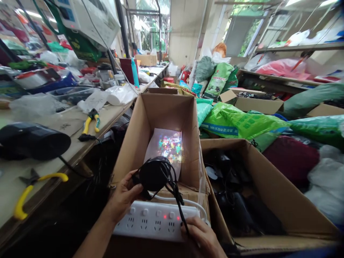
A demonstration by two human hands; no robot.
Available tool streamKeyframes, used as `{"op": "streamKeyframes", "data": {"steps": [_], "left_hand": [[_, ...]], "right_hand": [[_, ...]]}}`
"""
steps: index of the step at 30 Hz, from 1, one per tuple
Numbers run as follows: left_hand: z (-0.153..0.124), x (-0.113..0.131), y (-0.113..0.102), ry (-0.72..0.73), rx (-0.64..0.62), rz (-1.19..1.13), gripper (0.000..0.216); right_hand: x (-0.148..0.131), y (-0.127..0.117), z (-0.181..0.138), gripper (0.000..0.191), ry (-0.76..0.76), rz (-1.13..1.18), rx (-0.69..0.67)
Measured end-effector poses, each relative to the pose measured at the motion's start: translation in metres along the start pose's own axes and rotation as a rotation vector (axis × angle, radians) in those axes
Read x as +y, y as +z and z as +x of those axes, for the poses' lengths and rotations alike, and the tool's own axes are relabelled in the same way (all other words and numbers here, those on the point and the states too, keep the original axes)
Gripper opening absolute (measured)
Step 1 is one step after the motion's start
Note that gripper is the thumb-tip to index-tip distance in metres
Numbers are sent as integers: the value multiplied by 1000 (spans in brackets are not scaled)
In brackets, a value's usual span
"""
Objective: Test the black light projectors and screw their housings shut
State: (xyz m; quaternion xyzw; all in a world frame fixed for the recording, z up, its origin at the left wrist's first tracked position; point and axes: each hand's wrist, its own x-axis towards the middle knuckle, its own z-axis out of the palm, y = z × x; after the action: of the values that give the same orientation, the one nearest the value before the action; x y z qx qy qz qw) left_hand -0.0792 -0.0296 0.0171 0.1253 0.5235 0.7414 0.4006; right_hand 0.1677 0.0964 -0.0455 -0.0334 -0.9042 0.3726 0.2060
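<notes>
My left hand [126, 197] is closed round the edge of a black round projector lamp [154, 174], with its black cord [176, 191] looped over it. Beneath the lamp, colourful light spots fall on a white sheet [163, 143] inside an open cardboard box [168, 107]. At the right end of a white power strip [146, 222], my right hand [200, 234] grips the lower end of the cord. Its fingers hide the plug, so I cannot tell whether it sits in a socket. Two red lights glow on the strip.
A cardboard box [271, 186] holding several black lamps stands on the right. On the left bench [80, 143] lie yellow-handled pliers [29, 190], green-and-yellow pliers [91, 123] and a black cylindrical lamp [34, 141]. Green sacks [242, 122] are piled behind the right box.
</notes>
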Motion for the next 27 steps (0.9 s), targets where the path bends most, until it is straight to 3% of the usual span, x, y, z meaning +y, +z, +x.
{"op": "streamKeyframes", "data": {"steps": [11, 16, 22, 27], "left_hand": [[-6, 3, -13, 32, 10, 67, 53], [-9, 4, -18, 51, 23, 73, 54], [-12, 6, -18, 48, 74, 90, 62], [-16, 8, -11, 40, 103, 70, 59]], "right_hand": [[1, 1, 1, 34, -35, -50, 79], [2, 1, 1, 31, -31, -58, 63], [6, 11, 0, 21, -37, -35, 168], [4, 9, 1, 17, -30, -52, 170]]}}
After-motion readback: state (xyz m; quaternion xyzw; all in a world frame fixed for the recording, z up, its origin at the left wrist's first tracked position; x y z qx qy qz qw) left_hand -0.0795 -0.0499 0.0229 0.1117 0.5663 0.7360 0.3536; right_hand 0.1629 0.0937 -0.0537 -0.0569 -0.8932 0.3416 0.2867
